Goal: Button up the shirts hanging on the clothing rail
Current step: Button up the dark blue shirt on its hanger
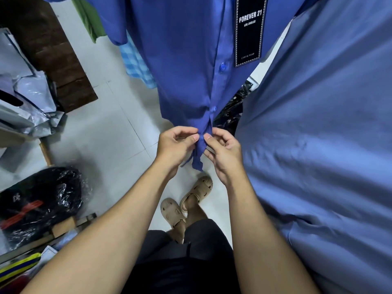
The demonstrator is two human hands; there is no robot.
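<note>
Blue shirt (pixel 186 66) hanging at centre, its lower front edges pinched between left hand (pixel 176 146) and right hand (pixel 222 152), black tag (pixel 249 30) above, plastic-wrapped dark bundle (pixel 40 200) on floor shelf at left

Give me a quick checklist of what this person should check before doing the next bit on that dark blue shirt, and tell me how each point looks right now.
1. Both hands on the placket: ok. The left hand and right hand pinch the dark blue shirt near its hem.
2. Buttons above done up: ok. The upper button and the lower button both look fastened.
3. Bottom button through its hole: cannot tell, the fingertips hide it.
4. Placket edges lined up: cannot tell, the fabric is bunched between the hands.
5. Hang tag clear of the work: ok, it hangs well above.
6. Neighbouring light blue shirt out of the way: ok, it stays beside the right hand.
</note>
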